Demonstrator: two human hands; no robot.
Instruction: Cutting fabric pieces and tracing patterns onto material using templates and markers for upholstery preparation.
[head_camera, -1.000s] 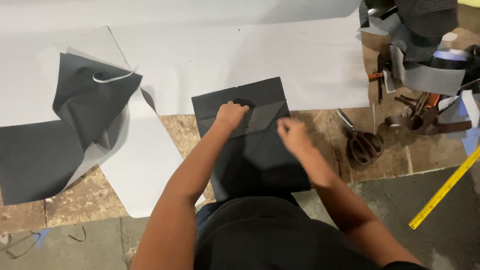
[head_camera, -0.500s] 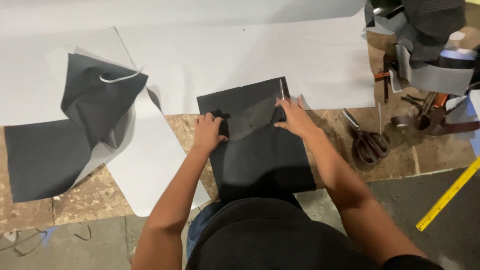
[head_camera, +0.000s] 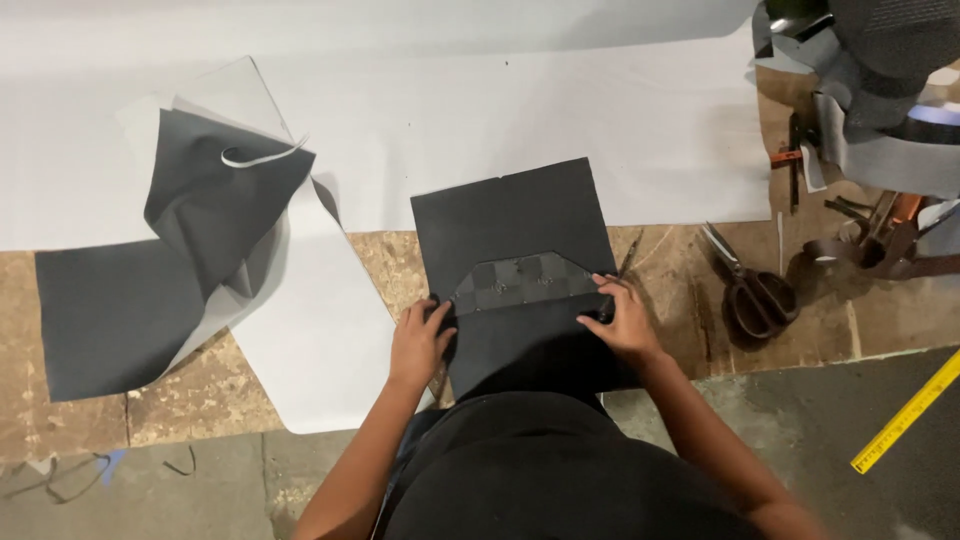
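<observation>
Both hands, left hand (head_camera: 418, 345) and right hand (head_camera: 622, 322), have slid down, fingers now pinching the checkered template (head_camera: 522, 281) flat against the black sheet (head_camera: 510, 215).

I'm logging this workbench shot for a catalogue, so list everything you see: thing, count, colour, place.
black sheet: one, black, centre, lying partly on the white paper
dark checkered piece: one, dark grey, flat on the black sheet, between both hands
white paper: one large sheet, white, across the top
crumpled dark sheet: one, dark grey, left, with a pale strip on it
flat dark sheet: one, dark grey, far left
white cut piece: one, white, left of centre
scissors: one pair, dark handles, right
grey strips and tools: a pile, count unclear, upper right
measuring tape: one, yellow, lower right
worktop: one, brown, worn
left hand: on the checkered piece's left end
right hand: on its right end
</observation>
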